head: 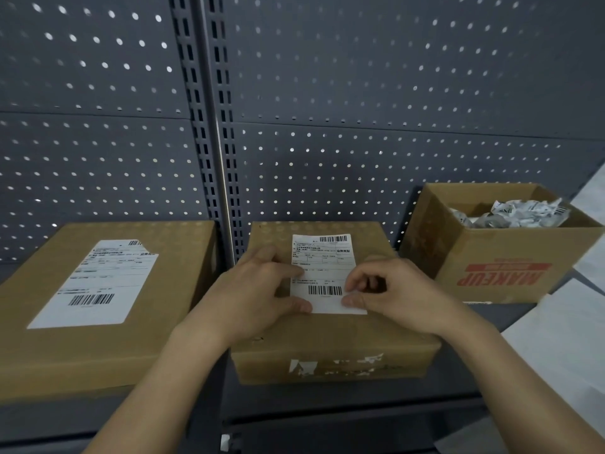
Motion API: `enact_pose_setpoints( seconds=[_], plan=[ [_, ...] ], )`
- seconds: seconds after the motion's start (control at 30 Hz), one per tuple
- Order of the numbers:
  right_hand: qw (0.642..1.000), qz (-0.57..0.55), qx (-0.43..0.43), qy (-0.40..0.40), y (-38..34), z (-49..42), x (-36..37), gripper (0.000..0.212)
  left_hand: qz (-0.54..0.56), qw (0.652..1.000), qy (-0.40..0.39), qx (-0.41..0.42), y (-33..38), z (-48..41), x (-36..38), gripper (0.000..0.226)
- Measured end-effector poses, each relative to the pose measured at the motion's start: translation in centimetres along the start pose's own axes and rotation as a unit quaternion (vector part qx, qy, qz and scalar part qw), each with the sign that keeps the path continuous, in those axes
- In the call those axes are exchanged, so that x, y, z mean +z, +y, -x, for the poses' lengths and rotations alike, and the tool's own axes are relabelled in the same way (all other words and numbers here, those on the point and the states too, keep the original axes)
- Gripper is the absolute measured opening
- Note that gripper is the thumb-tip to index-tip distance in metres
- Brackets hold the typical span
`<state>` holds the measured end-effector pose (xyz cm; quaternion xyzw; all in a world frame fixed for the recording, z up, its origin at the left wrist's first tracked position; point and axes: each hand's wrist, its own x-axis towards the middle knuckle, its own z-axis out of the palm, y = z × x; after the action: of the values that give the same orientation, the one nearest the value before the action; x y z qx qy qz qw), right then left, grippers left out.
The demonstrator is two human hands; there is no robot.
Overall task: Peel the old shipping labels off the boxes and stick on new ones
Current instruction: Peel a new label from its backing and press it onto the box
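Label (322, 273) sits atop middle box (327, 339); thin paper, probably tears easily. My left hand (258, 290) presses flat along its left edge; my right hand (393, 290), fingers curled, pinches the near-right corner, the best hold.

The middle box (327, 335) is brown cardboard, torn white patches on its front; the middle label (322, 270) is white with black barcodes. The left box (49, 355) is the same brown, the left label (95, 283) white and black. The open box (484, 244) bears red lettering. The pegboard (393, 77) is dark grey, hole-dotted.
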<state>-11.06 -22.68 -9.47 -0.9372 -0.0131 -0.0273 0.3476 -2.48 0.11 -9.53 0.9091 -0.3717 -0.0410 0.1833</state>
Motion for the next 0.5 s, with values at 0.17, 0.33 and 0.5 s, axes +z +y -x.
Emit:
enact_pose_setpoints(
  seconds=[0.17,0.33,0.5],
  plan=[
    [0.998,0.059,-0.035,0.014,-0.2,-1.7,0.8,0.01,-0.016,0.998,0.062,0.01,-0.1,-1.1,0.7,0.039],
    [0.99,0.133,-0.028,0.039,-0.4,-4.6,1.0,0.015,-0.012,0.996,0.086,0.007,0.1,-3.7,1.7,0.029],
    [0.989,0.129,-0.008,0.074,1.3,-7.2,0.5,0.016,-0.028,0.995,0.092,-0.017,0.0,-5.6,2.0,0.038]
  ],
)
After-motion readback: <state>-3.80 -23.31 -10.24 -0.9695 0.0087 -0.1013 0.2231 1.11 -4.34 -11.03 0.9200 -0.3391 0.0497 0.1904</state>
